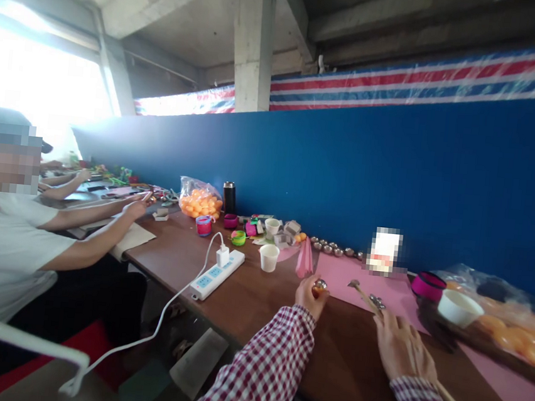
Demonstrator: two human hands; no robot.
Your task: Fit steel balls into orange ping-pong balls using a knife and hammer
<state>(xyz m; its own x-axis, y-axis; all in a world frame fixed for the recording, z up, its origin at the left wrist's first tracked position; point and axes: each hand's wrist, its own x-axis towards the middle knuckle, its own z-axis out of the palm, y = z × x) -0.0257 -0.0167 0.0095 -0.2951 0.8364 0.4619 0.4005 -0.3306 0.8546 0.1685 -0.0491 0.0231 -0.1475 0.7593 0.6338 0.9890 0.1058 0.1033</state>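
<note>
My left hand (311,297) is closed around a small shiny metal ball (320,285) near the table's front edge. To its right, my right hand (402,347) lies over a long thin wooden stick (368,298) and grips it; the stick's far end carries a dark rounded metal tip (354,284) over the pink sheet (343,274). Small metal pieces (377,302) lie on the sheet by the stick. Behind, a row of shiny balls (338,252) runs along the sheet's back edge.
A white power strip (217,276) with a cable and a white cup (269,258) stand left of my hands. At the right are another white cup (460,308) and a bag of orange balls (520,332). A blue partition (327,168) rises behind; a person (13,233) sits at the left.
</note>
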